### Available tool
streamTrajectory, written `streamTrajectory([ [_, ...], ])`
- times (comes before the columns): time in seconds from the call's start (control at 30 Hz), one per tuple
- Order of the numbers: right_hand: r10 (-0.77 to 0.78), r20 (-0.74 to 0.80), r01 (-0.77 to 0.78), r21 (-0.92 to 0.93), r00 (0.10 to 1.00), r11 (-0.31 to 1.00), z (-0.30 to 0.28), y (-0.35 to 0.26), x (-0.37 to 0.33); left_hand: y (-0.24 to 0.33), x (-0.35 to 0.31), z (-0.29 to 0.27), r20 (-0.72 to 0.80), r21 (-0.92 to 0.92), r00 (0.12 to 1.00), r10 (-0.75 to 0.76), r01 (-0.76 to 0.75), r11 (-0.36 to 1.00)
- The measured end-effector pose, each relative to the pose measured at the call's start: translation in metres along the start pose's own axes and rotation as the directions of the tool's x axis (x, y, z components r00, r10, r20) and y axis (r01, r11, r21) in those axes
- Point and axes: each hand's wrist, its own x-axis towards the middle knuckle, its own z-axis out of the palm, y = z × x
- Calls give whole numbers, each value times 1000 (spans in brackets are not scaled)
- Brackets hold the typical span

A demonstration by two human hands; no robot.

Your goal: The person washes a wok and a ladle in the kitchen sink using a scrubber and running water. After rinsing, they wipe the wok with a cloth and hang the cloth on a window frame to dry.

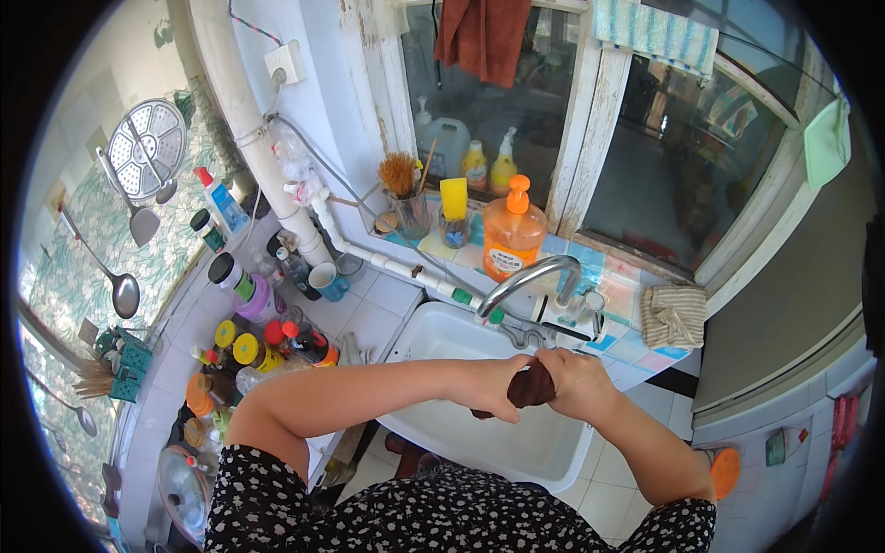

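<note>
Both my hands are closed on a wet-looking, dark reddish-brown cloth (532,385), bunched up above the white sink (433,334). My left hand (493,387) grips its left part, and a small end of the cloth shows below that hand. On the other side my right hand (573,380) wraps around it from the right. The curved metal faucet (530,273) stands just beyond my hands, with its spout toward the left; I cannot make out any running water.
Behind the sink, a large orange pump bottle (513,235) stands on the tiled ledge beside a yellow sponge (454,198). A striped folded cloth (673,316) lies right of the faucet. Bottles and jars (247,350) crowd the left counter. A reddish-brown cloth (482,39) hangs at the window.
</note>
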Motion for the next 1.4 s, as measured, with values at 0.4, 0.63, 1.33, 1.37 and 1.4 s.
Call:
streamTrajectory([
  [0.4, 531, 66, -447, 631, 845, 634, 44, -7, -5, -20, 28, 14, -367, 680, 894, 256, 70, 730],
  [0.63, 627, 394, -561, 823, 672, 85, 82, -1, -18, -41, 49, 8, -249, 813, 887, 389, -26, 581],
  [1.33, 530, 55, -450, 604, 846, 657, -113, -47, -8, -98, 24, 6, 28, -889, 990, 135, -37, 456],
  [1.37, 522, 7, -370, 713, 853, 596, -122, -51, -2, -101, 28, 7, 55, -866, 995, 87, 5, 500],
  [1.4, 517, -44, -276, 805, 855, 525, -130, -53, 2, -101, 29, 9, 43, -821, 995, 91, -17, 570],
])
